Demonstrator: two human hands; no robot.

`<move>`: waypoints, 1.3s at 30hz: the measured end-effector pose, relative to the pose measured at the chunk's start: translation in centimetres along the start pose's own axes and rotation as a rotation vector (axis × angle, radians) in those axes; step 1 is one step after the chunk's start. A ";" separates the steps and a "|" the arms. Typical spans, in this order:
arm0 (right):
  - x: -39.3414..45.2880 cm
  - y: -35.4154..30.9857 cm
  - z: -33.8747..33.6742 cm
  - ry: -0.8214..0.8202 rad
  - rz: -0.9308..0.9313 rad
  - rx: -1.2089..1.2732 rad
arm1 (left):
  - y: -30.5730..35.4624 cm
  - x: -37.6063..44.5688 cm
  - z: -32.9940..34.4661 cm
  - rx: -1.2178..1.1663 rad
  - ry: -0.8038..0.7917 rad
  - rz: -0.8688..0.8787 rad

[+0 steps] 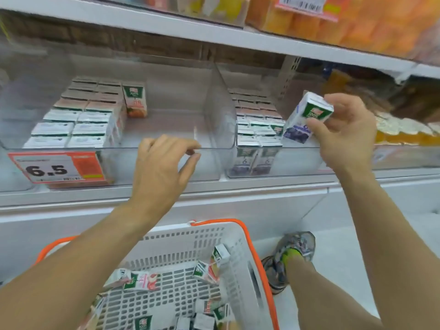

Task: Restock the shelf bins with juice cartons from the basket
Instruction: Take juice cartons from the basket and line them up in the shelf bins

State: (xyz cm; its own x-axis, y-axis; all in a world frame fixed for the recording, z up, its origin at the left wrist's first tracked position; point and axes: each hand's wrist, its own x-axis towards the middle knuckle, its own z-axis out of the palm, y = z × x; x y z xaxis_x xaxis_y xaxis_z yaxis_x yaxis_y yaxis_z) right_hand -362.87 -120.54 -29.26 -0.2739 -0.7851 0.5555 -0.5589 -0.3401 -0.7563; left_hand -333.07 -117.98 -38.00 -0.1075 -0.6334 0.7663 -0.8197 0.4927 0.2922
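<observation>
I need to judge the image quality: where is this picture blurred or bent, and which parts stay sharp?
Head view: the upper shelf and its orange packs are blurred; the shelf edges bow from the wide lens; the clear bin looks hazy; the price tag and the carton in the right hand stay fairly sharp.

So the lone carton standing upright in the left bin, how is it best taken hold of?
Pinch the carton by its top, across its front and back, coming from above and the right: stacked rows press against its left side, while the bin beside it is bare.
</observation>
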 end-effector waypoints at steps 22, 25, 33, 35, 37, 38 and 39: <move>-0.1 1.7 3.0 -0.395 0.031 -0.591 | 0.8 -1.4 -1.3 -0.070 0.046 0.073; -1.4 1.3 2.4 -0.184 -0.080 -0.467 | 2.1 -2.3 -1.8 -0.123 0.101 0.119; -13.4 1.6 3.3 -0.521 -0.054 -0.209 | 4.3 -11.9 3.1 -0.291 -0.689 -0.295; -17.6 3.7 4.0 -0.767 0.045 -0.281 | 3.9 -15.3 4.7 -0.271 -0.878 -0.362; -21.3 6.0 4.5 -0.984 0.169 -0.367 | 3.4 -18.8 5.8 -0.250 -1.060 -0.471; -22.9 7.1 4.8 -1.075 0.227 -0.413 | 3.2 -20.6 6.2 -0.243 -1.166 -0.511; -24.3 8.1 5.1 -1.152 0.270 -0.458 | 3.0 -22.3 6.6 -0.248 -1.255 -0.549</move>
State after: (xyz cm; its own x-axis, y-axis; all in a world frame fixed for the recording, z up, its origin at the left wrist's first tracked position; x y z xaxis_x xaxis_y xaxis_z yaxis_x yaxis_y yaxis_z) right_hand -356.75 -106.87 -50.63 0.2873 -0.8734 -0.3932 -0.8734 -0.0704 -0.4818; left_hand -336.82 -106.29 -58.01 -0.3433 -0.8194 -0.4592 -0.8152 0.0171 0.5789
